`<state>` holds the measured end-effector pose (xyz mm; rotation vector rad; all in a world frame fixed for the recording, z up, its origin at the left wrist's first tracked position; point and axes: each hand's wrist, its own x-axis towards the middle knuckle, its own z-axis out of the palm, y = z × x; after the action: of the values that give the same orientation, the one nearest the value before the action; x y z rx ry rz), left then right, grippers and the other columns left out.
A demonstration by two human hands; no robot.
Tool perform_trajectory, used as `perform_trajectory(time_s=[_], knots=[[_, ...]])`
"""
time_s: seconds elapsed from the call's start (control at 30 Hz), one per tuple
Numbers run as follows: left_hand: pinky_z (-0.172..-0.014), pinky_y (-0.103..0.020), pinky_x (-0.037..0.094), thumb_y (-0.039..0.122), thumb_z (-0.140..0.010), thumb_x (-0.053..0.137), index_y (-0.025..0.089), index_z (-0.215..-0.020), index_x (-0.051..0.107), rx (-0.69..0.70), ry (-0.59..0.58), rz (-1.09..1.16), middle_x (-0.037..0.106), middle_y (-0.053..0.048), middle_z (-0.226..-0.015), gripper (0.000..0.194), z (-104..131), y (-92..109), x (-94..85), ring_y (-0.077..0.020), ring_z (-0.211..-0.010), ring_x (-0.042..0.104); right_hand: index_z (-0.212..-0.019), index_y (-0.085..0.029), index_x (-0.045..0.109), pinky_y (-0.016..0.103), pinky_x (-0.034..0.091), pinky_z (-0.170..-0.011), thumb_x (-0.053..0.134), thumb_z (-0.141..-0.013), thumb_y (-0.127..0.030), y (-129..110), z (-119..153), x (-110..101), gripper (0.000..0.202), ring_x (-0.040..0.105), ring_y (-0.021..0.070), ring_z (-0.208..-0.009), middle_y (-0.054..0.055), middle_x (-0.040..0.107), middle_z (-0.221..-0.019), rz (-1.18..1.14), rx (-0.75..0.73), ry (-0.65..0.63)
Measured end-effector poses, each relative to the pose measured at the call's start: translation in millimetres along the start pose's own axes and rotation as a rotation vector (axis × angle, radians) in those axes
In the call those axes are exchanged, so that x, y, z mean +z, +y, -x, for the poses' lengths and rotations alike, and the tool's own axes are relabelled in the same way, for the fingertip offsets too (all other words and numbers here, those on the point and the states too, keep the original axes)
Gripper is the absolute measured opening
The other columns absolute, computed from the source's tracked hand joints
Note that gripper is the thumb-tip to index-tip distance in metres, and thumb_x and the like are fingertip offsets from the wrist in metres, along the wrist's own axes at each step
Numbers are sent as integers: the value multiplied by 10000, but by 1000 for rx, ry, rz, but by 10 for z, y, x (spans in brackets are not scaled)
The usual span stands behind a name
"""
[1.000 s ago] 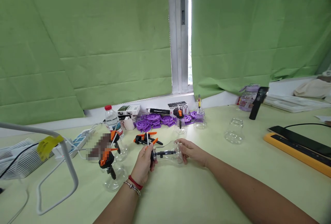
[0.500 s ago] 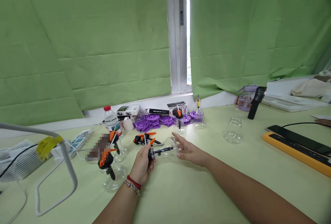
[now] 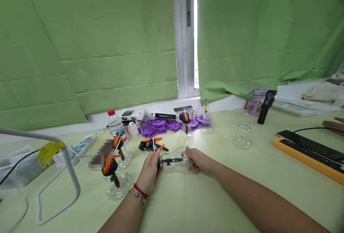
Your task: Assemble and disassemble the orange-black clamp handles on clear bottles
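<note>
My left hand [image 3: 151, 166] is closed round a black-and-orange head [image 3: 158, 151] with a thin metal rod sticking up from it. From this head a dark stem reaches into a clear, waisted glass jar [image 3: 176, 154], which lies sideways above the table. My right hand [image 3: 198, 159] grips the jar's wide right end with curled fingers. Behind my left hand lie several loose black-and-orange heads [image 3: 152, 143]. Two glass jars fitted with such heads, the nearer one's head [image 3: 109, 166] tilted, stand to the left.
Farther back are purple plastic parts [image 3: 158, 124], a red-capped water bottle [image 3: 115, 125] and another fitted jar [image 3: 187, 132]. At right sit an upturned glass jar [image 3: 242, 136], a black handheld fan [image 3: 264, 109], a phone [image 3: 309, 145] and another person's hand [image 3: 334, 125]. A grey metal frame [image 3: 72, 175] stands front left.
My right hand has closed on the jar's end. The jar now lies more level and slightly farther right. Another person's hand at the right edge has shifted and shows its fingers.
</note>
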<state>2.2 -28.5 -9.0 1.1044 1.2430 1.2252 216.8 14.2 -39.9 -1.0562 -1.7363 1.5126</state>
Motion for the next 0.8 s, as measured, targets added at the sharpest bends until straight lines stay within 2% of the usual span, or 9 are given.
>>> perform_trajectory(time_s=[0.1,0.17,0.23,0.27,0.33,0.4,0.5,0.67,0.8], knots=[[-298,-167,222,596,-750,475,199,-723,441,-18,-3,20,493,51,-459,399,-24,-15,-17,-56,-312,358,-943,-91,617,195,304,-367,229,-794,-720,-34,15,-26,754,426,73,-371,33,578,-535,34,8,4],[-297,-169,219,612,-747,464,199,-726,442,-28,2,41,496,50,-455,414,-48,-26,-35,-53,-297,347,-1181,-132,534,217,411,-475,331,-806,-674,-111,57,-50,690,534,93,-536,100,651,-850,19,-46,26],[-294,-172,214,627,-746,452,198,-733,445,-38,11,54,499,50,-452,430,-68,-38,-52,-53,-282,340,-1369,-239,325,260,471,-669,511,-787,-576,-194,110,-67,697,573,140,-854,130,506,-1241,-2,-152,25],[-293,-174,212,633,-745,446,196,-736,448,-41,13,56,502,48,-451,436,-74,-42,-58,-53,-277,339,-1401,-285,241,282,463,-758,591,-763,-514,-227,134,-72,763,524,166,-1007,117,394,-1354,-6,-209,11],[-292,-175,212,638,-743,444,194,-737,451,-42,14,57,508,45,-450,444,-76,-42,-62,-53,-272,341,-1404,-320,219,313,425,-857,678,-722,-417,-261,165,-73,828,398,201,-1171,91,283,-1426,-3,-296,-29],[-290,-174,211,640,-741,444,195,-732,448,-42,13,57,511,43,-446,444,-63,-28,-54,-53,-269,339,-1379,-316,293,327,419,-862,697,-711,-383,-253,168,-69,783,381,210,-1168,86,311,-1401,-8,-329,-45],[-287,-171,209,636,-746,444,201,-713,432,-48,13,42,509,44,-435,436,-34,3,-31,-52,-265,332,-1349,-287,362,323,440,-811,681,-719,-406,-208,138,-68,716,462,183,-1026,94,392,-1311,-39,-301,-25],[-290,-170,217,634,-753,435,205,-709,425,-30,6,28,509,44,-434,432,-15,17,-10,-58,-277,348,-1310,-199,411,260,446,-609,550,-787,-522,-178,87,-73,631,555,138,-762,87,552,-1024,-49,-197,-18],[-288,-174,207,634,-745,440,202,-690,425,-39,7,11,509,40,-431,435,-22,-5,-2,-58,-279,344,-997,-119,594,214,390,-477,408,-812,-622,-135,52,-53,567,516,99,-530,33,586,-669,2,-128,-4]])
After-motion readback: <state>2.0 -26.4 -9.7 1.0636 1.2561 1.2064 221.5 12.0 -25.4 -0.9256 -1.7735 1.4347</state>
